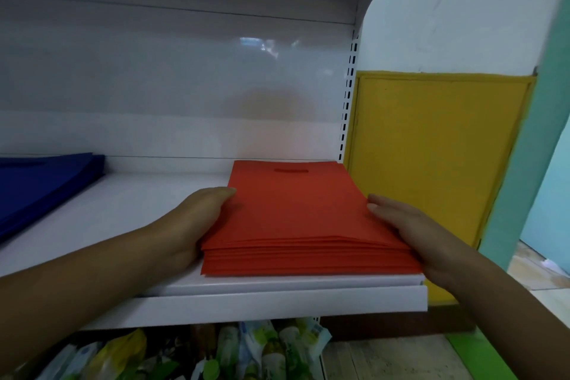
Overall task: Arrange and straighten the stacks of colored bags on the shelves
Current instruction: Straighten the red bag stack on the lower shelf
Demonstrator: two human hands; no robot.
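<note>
Head view: red bag stack (303,219) lies at the right end of a white shelf (123,213), blue bag stack (37,185) far left. Left hand (197,219) and right hand (410,231), fingers extended flat, press the red stack's opposite sides.

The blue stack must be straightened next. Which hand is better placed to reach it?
Left. The left hand rests on the red stack's left edge, nearer the blue stack; the right hand is on the far side.

Single head view, sitting close to the white shelf (123,213), facing forward and slightly down across its top toward the far back panel (185,86); lower shelf peeking in underneath.
</note>
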